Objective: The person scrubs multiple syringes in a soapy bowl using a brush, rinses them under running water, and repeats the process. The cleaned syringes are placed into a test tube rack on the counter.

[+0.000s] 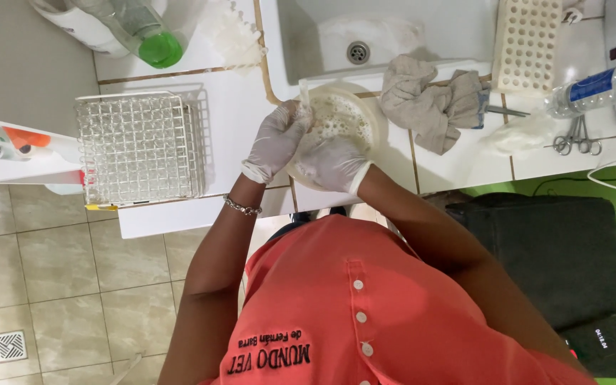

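From the head camera, both gloved hands meet over a round white bowl [347, 117] of foamy water on the white table [233, 121], just in front of the sink [386, 36]. The left hand [276, 139] is curled around a thin clear tube [304, 96] standing over the bowl's left rim. The right hand [331, 162] is loosely closed at the bowl's near edge; what it grips cannot be told. A wire rack [137, 148] stands left of the bowl, a crumpled grey cloth [429, 100] to its right.
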